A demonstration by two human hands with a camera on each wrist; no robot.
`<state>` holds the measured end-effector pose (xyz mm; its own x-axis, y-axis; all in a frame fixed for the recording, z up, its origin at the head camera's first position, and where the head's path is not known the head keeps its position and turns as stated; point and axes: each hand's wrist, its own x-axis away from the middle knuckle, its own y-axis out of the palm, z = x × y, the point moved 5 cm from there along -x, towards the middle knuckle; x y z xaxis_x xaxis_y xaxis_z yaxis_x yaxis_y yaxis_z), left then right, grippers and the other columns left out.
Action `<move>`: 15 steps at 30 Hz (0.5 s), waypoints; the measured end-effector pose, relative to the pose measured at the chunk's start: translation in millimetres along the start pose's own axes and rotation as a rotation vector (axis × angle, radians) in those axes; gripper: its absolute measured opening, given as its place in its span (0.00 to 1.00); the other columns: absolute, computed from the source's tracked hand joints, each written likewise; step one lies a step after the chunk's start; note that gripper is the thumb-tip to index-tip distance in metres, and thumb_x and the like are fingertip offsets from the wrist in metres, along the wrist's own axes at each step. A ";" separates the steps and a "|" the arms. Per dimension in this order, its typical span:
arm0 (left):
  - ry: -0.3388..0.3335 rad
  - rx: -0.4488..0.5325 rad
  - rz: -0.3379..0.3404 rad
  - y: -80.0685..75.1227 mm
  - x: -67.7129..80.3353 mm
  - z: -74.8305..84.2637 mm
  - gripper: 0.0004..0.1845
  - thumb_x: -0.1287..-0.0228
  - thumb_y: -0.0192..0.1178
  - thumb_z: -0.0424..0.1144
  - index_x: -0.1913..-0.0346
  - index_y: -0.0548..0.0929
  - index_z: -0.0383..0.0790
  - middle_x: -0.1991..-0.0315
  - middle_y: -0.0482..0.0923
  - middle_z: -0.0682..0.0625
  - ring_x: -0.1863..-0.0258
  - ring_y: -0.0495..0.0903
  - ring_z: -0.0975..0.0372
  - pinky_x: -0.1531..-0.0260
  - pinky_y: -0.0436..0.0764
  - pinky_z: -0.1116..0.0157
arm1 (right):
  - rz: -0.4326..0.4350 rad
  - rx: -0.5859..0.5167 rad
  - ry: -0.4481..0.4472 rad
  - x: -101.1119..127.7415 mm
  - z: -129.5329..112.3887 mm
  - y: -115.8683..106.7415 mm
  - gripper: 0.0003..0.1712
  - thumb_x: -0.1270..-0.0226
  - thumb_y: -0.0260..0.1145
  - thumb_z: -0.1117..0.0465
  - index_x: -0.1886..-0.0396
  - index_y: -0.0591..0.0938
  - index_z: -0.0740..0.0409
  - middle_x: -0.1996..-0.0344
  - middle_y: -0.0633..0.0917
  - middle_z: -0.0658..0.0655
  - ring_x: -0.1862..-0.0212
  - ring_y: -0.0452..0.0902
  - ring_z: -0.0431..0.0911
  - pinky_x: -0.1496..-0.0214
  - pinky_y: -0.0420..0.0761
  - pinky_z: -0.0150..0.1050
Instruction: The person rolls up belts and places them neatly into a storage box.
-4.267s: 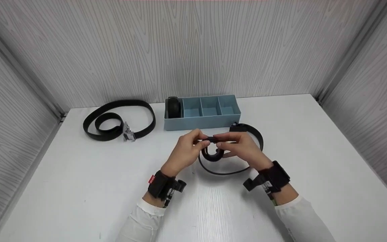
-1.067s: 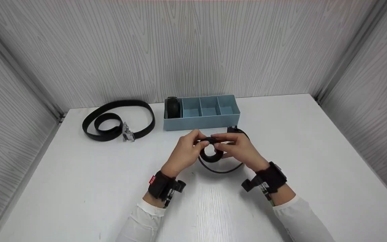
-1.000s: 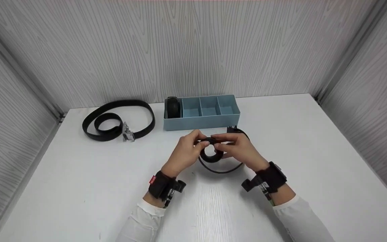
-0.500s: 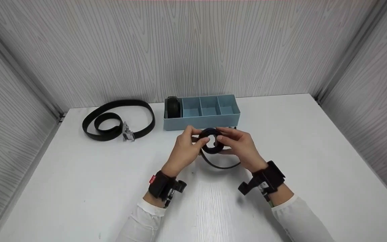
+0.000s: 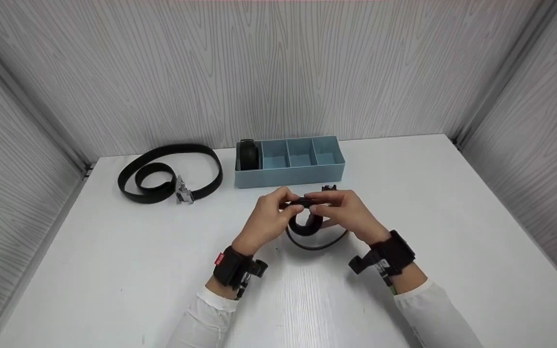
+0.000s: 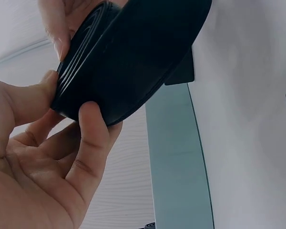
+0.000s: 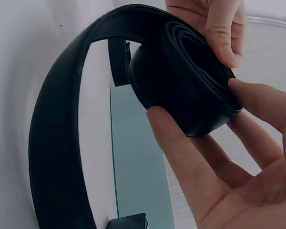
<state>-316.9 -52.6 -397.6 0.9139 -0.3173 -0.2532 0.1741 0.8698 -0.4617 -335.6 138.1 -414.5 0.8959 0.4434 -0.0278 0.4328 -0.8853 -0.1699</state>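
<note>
Both hands pinched the rolled belt [image 5: 306, 223] just in front of the blue divided box [image 5: 290, 175]: left hand [image 5: 270, 218] and right hand [image 5: 349, 214] at the coil's top. Slackened fingertips [image 7: 220, 39] would probably have let the coil spring open, since the loose tail [image 7: 57, 143] remained unwound.

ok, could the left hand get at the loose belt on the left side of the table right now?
Probably not yet: the left hand grips the rolled belt together with the right hand. The path to the loose belt looks free.
</note>
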 end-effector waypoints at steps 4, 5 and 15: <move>-0.019 0.007 0.014 0.5 -0.3 -1.3 0.08 0.25 0.64 0.40 0.50 0.82 0.40 0.47 0.86 0.47 0.44 0.84 0.54 0.51 0.85 0.57 | 0.019 -0.017 0.000 0.0 -0.2 1.0 0.24 0.27 0.71 0.60 0.34 0.82 0.61 0.38 0.83 0.62 0.39 0.82 0.61 0.56 0.89 0.47; -0.028 0.014 0.024 0.0 -0.3 -1.6 0.09 0.25 0.65 0.40 0.49 0.82 0.40 0.45 0.85 0.47 0.44 0.84 0.54 0.50 0.85 0.57 | 0.032 -0.031 -0.003 -0.1 -0.6 1.3 0.25 0.27 0.71 0.60 0.33 0.82 0.61 0.38 0.83 0.62 0.40 0.82 0.61 0.56 0.89 0.47; -0.094 0.110 0.067 -2.0 -0.4 -4.6 0.15 0.24 0.64 0.41 0.44 0.75 0.38 0.36 0.78 0.41 0.42 0.83 0.52 0.60 0.87 0.60 | 0.193 -0.202 -0.010 -0.7 1.4 -1.2 0.25 0.25 0.69 0.63 0.32 0.80 0.63 0.43 0.85 0.63 0.49 0.87 0.51 0.52 0.88 0.51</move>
<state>-319.3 -55.9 -400.4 0.9541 -0.2253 -0.1972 0.1465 0.9256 -0.3489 -336.9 139.0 -415.6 0.9630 0.2646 -0.0504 0.2667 -0.9630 0.0396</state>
